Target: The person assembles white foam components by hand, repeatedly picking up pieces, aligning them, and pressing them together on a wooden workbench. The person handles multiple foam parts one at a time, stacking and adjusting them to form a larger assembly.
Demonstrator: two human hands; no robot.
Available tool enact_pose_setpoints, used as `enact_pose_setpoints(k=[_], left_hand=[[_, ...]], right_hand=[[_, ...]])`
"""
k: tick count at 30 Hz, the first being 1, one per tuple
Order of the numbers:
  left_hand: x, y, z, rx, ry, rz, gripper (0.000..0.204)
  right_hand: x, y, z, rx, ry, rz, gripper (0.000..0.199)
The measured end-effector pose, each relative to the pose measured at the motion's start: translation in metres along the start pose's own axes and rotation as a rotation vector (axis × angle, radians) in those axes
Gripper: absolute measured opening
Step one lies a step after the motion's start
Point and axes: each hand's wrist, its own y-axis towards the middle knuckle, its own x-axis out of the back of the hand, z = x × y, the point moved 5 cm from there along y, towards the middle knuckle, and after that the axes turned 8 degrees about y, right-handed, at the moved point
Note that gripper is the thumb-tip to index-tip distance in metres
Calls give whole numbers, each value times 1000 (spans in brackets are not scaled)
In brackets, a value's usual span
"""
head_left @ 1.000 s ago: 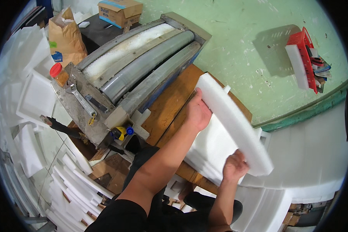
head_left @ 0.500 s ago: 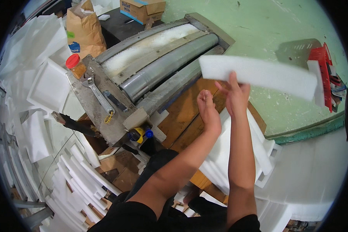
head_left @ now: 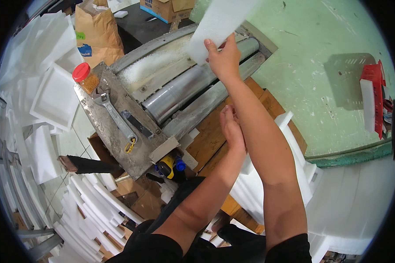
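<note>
My right hand [head_left: 224,57] grips the near end of a white foam strip [head_left: 221,19], its thumb lying along the edge. The strip rises over the metal roller [head_left: 180,94] and leaves the view at the top. Whether it touches the roller I cannot tell. Below and nearer me, my left hand [head_left: 232,129] hovers over the wooden boards with its fingers curled together and nothing seen in them. Part of that hand is hidden behind my right forearm. White foam crumbs [head_left: 151,65] lie along the machine's bed behind the roller.
On the machine's left end are an adjustable wrench [head_left: 116,116] and a red-lidded jar [head_left: 85,78]. A paper sack [head_left: 98,33] and a carton [head_left: 166,8] stand behind. White foam pieces [head_left: 90,197] are stacked at lower left. A red basket [head_left: 373,101] hangs at right.
My right hand has swung the foam strip from the right up and left over the roller, turning it from crosswise to nearly upright. My left hand has dropped slightly, its fingers still curled.
</note>
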Motion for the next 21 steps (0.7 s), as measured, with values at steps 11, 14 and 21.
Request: enact_pose_setpoints(k=[11, 14, 21], left_hand=[[5, -2, 23, 287, 50, -108, 34], [3, 3, 33, -129, 328, 69, 31], [-7, 0, 33, -110, 65, 733, 18]], right_hand=[[46, -22, -6, -69, -64, -23, 44], [16, -9, -3, -26, -129, -58, 43], [6, -22, -10, -451, 733, -101, 41]])
